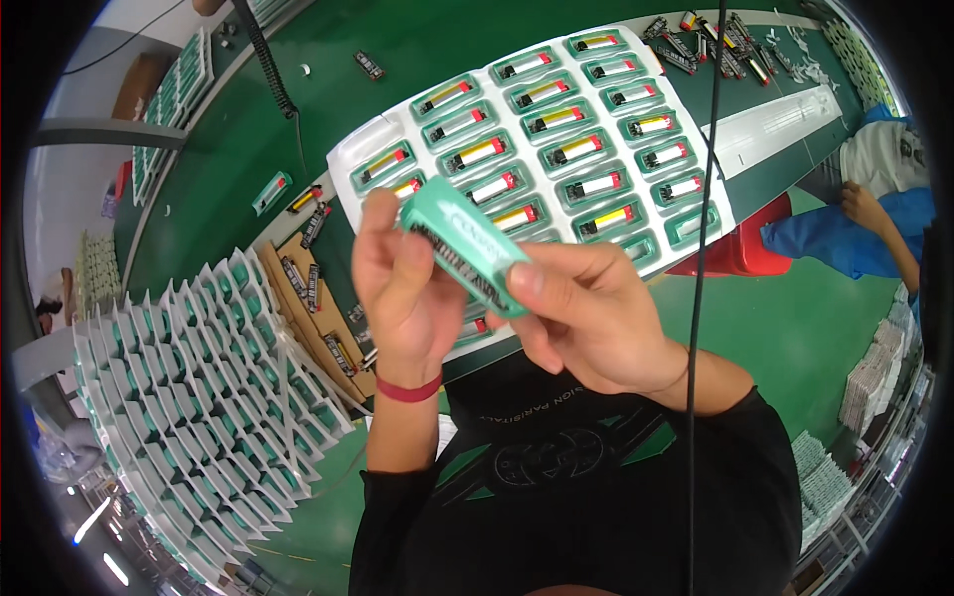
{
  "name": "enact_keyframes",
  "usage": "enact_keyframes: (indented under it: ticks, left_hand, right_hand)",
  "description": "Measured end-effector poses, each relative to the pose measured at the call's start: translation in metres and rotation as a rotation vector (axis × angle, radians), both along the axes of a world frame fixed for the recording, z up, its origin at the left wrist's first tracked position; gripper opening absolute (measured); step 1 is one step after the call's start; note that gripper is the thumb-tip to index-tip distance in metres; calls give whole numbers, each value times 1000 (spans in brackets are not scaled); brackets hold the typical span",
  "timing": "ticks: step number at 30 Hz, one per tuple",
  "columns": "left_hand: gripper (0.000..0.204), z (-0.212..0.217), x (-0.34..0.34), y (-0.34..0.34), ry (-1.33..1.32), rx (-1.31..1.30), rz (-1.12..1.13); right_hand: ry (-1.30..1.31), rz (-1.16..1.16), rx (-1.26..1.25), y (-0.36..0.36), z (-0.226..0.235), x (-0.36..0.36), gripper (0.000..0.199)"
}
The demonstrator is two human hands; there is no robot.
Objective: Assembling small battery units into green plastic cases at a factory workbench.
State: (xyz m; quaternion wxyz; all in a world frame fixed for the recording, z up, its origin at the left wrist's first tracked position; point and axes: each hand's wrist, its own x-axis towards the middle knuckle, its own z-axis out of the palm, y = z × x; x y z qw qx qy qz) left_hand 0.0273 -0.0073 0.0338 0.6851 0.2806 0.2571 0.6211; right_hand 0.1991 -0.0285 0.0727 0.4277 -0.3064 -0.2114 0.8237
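Above the near edge of the white tray (343, 164), I hold a green plastic casing (467, 238) tilted, its right end lower. White lettering runs along its face, and a dark, detailed strip shows along its lower side. My left hand (397, 278), with a red wristband, grips the casing's upper left end between thumb and fingers. At the other end, my right hand (596, 318) pinches it with the thumb on top. Behind them, several green casings with yellow or white battery cells and red ends sit in rows in the tray.
Stacked trays of green parts (209, 397) stand at the lower left, beside a cardboard box (318, 318) of circuit pieces. Loose battery assemblies (715, 45) lie at the back right. A black cable (708, 199) hangs down on the right. Another person's arm (874, 214) is at the far right.
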Motion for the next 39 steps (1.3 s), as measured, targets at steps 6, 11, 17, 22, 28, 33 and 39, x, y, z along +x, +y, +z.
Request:
enact_keyframes:
  ticks: [6,11,17,22,28,33,39]
  left_hand:
    - [37,7,-10,18,100,119,-3]
    - [39,23,-12,20,600,31,21]
    - [31,15,-5,21,645,99,161]
    - [32,14,0,21,693,25,83]
    - [27,0,-4,19,1067,186,167]
    - [28,6,-12,38,1161,177,120]
    - [27,-1,-152,99,1633,102,262]
  right_hand:
    - [-1182,-371,1241,32,-18,14,46]
    - [-1118,-293,1484,61,-18,35,43]
    - [-770,-226,775,65,-28,18,43]
    - [-986,-16,898,70,-20,14,32]
    - [-1080,-17,1089,72,-32,11,22]
    - [-1059,-69,1208,90,-45,4,24]
    - [-1078,167,895,67,-47,72,22]
